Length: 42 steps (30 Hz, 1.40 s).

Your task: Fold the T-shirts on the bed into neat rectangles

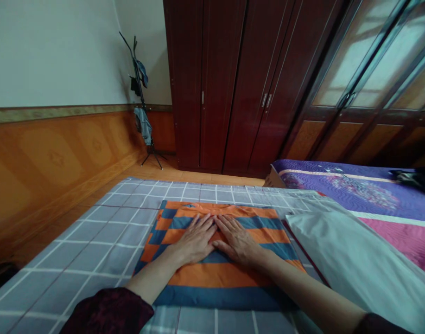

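Observation:
An orange and blue striped garment [219,277] lies folded into a flat rectangle on a grey checked bed cover [104,236]. Both palms rest on its upper middle part. My left hand [197,239] is spread flat on the cloth, its fingers pointing away from me. Beside it, with the fingertips of both close together, my right hand [236,240] also lies flat with its fingers stretched out. Neither hand grips the fabric.
A pale pillow [351,250] is right of the garment. Beyond it stands a second bed with a purple and pink cover [358,188]. Dark red wardrobes [233,93] line the back, and a coat stand [141,93] with hanging items is at the back left.

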Tool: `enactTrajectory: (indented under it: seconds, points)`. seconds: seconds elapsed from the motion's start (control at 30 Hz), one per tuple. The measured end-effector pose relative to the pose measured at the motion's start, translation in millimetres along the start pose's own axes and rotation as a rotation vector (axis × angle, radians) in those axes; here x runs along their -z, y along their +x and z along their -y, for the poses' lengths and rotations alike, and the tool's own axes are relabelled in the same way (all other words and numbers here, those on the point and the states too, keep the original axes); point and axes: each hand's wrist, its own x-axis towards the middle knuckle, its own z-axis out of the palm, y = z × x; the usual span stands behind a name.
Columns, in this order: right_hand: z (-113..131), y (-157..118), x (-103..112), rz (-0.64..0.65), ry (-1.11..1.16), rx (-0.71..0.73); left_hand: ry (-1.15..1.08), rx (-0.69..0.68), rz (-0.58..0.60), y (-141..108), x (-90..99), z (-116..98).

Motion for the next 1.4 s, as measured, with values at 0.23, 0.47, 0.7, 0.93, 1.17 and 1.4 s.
enactTrajectory:
  seconds: [0.23,0.47,0.7,0.93,1.17,1.4]
  points:
    - [-62,-27,-5,0.010,-0.188,-0.279,0.023,0.173,0.018,-2,0.8,18]
    - [-54,-37,12,-0.035,-0.300,-0.470,0.038,0.193,-0.008,-2,-3.5,24]
    - [16,4,-5,0.055,-0.044,-0.050,0.035,0.171,-0.045,-4,-2.0,22]
    - [-47,-28,-1,0.018,-0.196,-0.350,0.018,0.187,-0.008,-4,3.2,19]
    - [-2,-19,5,-0.004,-0.184,-0.270,0.006,0.158,-0.052,-4,-4.8,23]
    - [23,7,-9,0.037,-0.066,-0.139,0.029,0.153,-0.055,-3,-7.3,26]
